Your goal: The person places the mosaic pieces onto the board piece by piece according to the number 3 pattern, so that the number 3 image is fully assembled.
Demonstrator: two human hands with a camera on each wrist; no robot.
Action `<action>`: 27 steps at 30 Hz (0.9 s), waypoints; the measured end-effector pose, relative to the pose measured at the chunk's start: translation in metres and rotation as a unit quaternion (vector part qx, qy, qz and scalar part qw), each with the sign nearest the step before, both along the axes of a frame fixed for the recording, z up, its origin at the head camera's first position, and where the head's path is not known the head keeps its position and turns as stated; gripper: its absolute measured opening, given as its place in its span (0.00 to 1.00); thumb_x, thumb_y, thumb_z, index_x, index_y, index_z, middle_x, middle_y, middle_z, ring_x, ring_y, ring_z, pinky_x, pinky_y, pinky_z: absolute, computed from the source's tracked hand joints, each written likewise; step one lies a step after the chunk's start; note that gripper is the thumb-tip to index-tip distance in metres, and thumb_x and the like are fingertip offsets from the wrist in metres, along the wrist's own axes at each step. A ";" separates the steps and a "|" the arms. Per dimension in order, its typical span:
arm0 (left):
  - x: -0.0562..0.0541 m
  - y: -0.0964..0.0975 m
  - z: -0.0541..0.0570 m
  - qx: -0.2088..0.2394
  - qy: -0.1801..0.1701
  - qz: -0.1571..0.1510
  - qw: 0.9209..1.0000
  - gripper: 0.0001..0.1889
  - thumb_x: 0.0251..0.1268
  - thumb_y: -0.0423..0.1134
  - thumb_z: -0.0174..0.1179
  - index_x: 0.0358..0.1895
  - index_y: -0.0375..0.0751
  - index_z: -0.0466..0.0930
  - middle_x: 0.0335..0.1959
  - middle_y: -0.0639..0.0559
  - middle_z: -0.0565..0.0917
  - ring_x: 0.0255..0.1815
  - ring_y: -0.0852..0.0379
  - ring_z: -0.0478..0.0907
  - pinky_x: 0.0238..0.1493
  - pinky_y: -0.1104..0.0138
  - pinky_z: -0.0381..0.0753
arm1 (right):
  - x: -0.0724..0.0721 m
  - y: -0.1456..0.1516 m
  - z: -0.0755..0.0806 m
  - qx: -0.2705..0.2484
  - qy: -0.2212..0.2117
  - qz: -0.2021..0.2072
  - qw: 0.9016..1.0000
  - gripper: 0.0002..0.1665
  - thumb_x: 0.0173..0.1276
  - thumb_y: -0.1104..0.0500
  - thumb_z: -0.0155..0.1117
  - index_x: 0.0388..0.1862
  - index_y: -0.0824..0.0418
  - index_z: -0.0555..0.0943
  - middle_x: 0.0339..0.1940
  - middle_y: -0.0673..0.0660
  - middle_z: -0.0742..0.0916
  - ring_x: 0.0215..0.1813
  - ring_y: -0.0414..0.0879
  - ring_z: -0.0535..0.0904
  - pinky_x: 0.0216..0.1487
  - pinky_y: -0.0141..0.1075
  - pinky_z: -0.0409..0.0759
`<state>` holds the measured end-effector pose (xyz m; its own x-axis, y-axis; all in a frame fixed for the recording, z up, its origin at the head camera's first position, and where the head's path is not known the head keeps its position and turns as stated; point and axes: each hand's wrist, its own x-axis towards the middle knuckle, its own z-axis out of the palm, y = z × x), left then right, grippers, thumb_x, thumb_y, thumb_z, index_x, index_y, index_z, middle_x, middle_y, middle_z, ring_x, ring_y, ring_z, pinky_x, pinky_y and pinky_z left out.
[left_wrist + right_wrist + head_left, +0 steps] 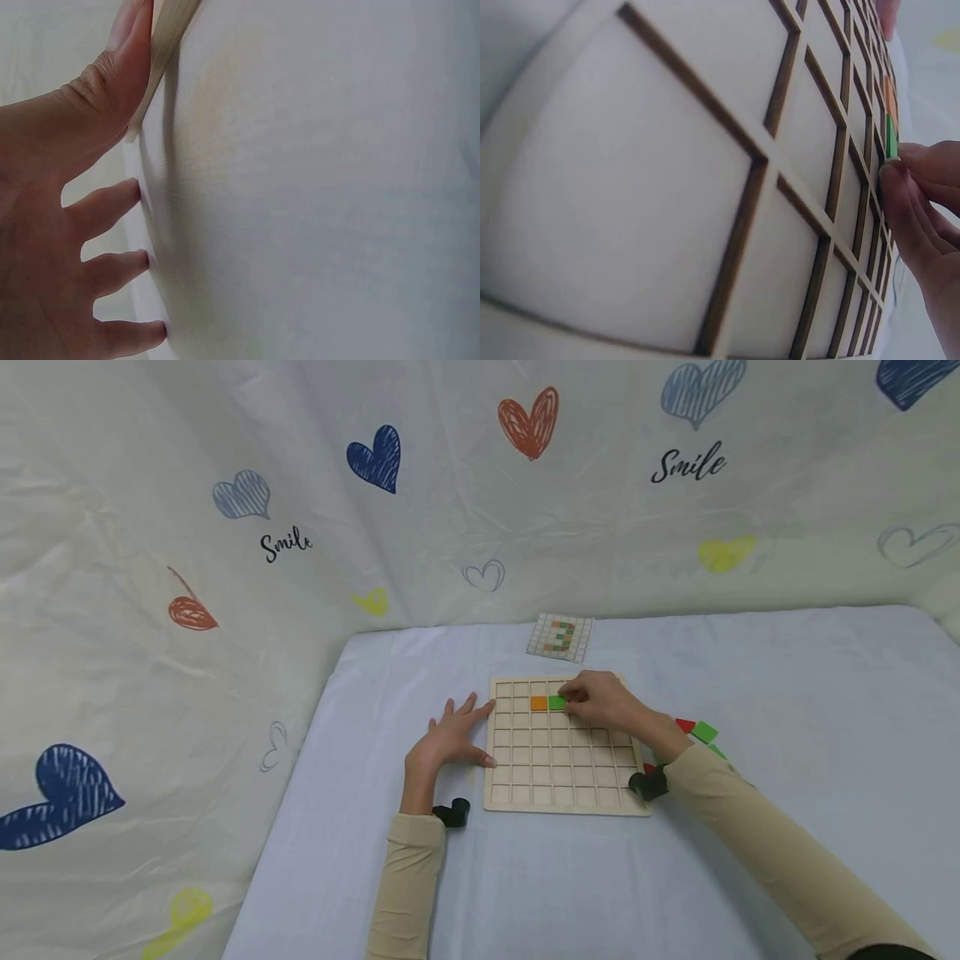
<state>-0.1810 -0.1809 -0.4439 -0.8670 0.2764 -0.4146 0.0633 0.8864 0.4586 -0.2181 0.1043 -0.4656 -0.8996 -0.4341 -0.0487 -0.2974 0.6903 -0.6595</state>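
A wooden grid board (521,777) lies flat on the white cloth. In its second row from the top sit an orange square tile (538,703) and, directly to its right, a green square tile (556,702). My right hand (603,700) pinches the green tile at its right side between thumb and fingers; the right wrist view shows the fingertips at the end of that green tile (891,136). With fingers spread, my left hand (447,737) touches the board's left edge with thumb and index finger. Its other fingertips rest on the cloth in the left wrist view.
Behind the board lies a printed card (561,637) with a coloured tile pattern on a grid. Loose red (685,725) and green tiles (705,732) lie right of the board, some partly hidden by the right forearm. A heart-printed curtain (450,527) stands behind the table.
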 end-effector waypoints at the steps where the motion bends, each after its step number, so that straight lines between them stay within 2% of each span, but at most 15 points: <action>1: 0.000 0.000 0.000 0.000 -0.001 0.000 1.000 0.56 0.51 0.46 0.80 0.83 0.59 0.56 0.87 0.49 0.44 0.86 0.36 0.31 0.79 0.32 0.37 | 0.001 0.001 0.001 0.002 0.002 0.001 1.000 0.18 0.71 0.64 0.66 0.57 0.72 0.85 0.46 0.65 0.88 0.48 0.57 0.86 0.49 0.48 0.86; 8: 0.000 0.001 -0.002 0.001 -0.003 -0.001 1.000 0.55 0.51 0.46 0.80 0.83 0.59 0.56 0.87 0.50 0.44 0.86 0.37 0.31 0.79 0.33 0.37 | 0.009 0.017 0.005 -0.003 0.025 0.011 1.000 0.16 0.71 0.66 0.64 0.55 0.71 0.86 0.45 0.64 0.89 0.46 0.58 0.86 0.48 0.51 0.85; 15: 0.002 0.002 -0.001 -0.001 -0.002 -0.003 1.000 0.55 0.51 0.47 0.80 0.83 0.59 0.56 0.86 0.49 0.45 0.86 0.36 0.31 0.79 0.33 0.38 | 0.024 0.035 0.007 -0.011 0.014 -0.009 1.000 0.15 0.71 0.66 0.65 0.53 0.68 0.86 0.42 0.59 0.88 0.43 0.51 0.83 0.47 0.46 0.83; 20: 0.002 0.002 -0.002 -0.002 -0.003 -0.003 1.000 0.55 0.51 0.47 0.80 0.83 0.59 0.56 0.87 0.49 0.45 0.86 0.36 0.31 0.79 0.32 0.38 | 0.035 0.049 0.013 -0.012 0.026 -0.006 1.000 0.13 0.70 0.68 0.64 0.52 0.68 0.86 0.42 0.58 0.89 0.42 0.50 0.83 0.46 0.44 0.83; 27: 0.002 0.001 0.001 0.005 -0.002 -0.002 1.000 0.55 0.51 0.46 0.80 0.83 0.57 0.56 0.86 0.48 0.45 0.86 0.35 0.31 0.79 0.32 0.38 | 0.045 0.073 0.020 -0.004 0.036 -0.021 0.999 0.13 0.69 0.69 0.64 0.50 0.68 0.87 0.40 0.58 0.88 0.41 0.50 0.82 0.44 0.40 0.83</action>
